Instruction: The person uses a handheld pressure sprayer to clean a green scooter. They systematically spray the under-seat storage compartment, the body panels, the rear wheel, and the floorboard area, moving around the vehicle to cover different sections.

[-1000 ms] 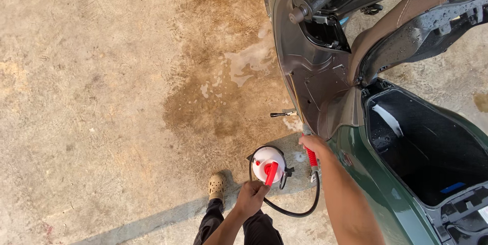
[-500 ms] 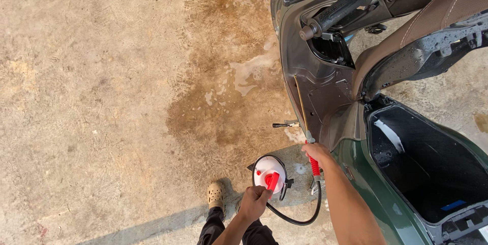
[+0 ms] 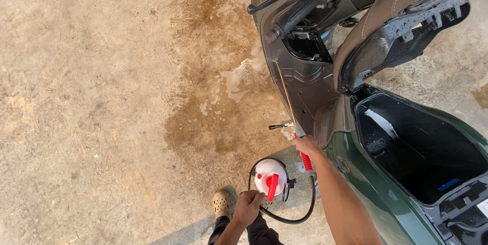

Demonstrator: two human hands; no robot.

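My right hand [image 3: 306, 146] grips the red handle of a spray wand [image 3: 285, 92], whose thin brass tube points up along the dark front panel of a green scooter [image 3: 376, 194]. My left hand [image 3: 248, 206] is closed around the black hose next to a white pump sprayer tank [image 3: 270, 177] with a red pump handle, hanging low near my leg. The black hose [image 3: 295, 217] loops from the tank to the wand.
The scooter's brown seat [image 3: 391, 1] is raised, showing the open storage well [image 3: 422, 148]. A handlebar grip [image 3: 295, 13] juts left. The concrete floor [image 3: 101, 97] has a wet, foamy patch [image 3: 223, 82] beside the scooter. My tan shoe [image 3: 221, 203] is below.
The view has shifted so the scooter's handlebar and seat sit lower in frame. The wand tip has risen along the front panel. Both hands keep their hold.
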